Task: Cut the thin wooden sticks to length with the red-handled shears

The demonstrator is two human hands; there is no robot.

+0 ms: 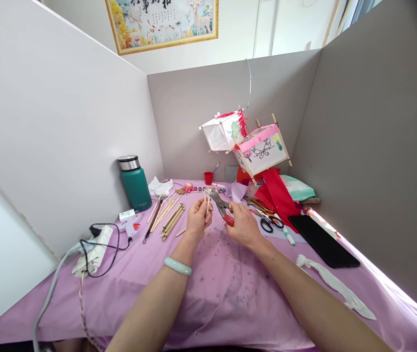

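My left hand [198, 218] is closed around thin wooden sticks [207, 203], which point upward above the middle of the table. In my right hand [244, 226] is a pair of pliers [220, 204] with red handles, my fingers wrapped round the grips. The metal jaws reach left to the upper ends of the sticks; whether they bite the wood I cannot tell. To the left of my left hand lies a small bundle of wooden sticks [173, 222], with more loose sticks [162, 211] and a dark brush [153, 220] beyond it.
A green flask [135, 183], a glue gun [130, 224] and a power strip [96, 249] stand left on the purple cloth [138, 293]. Two paper lanterns [263, 149] rise at the back. Scissors [270, 222], red fabric [276, 195] and a black phone [322, 241] lie right. Grey panels [201, 127] enclose the table.
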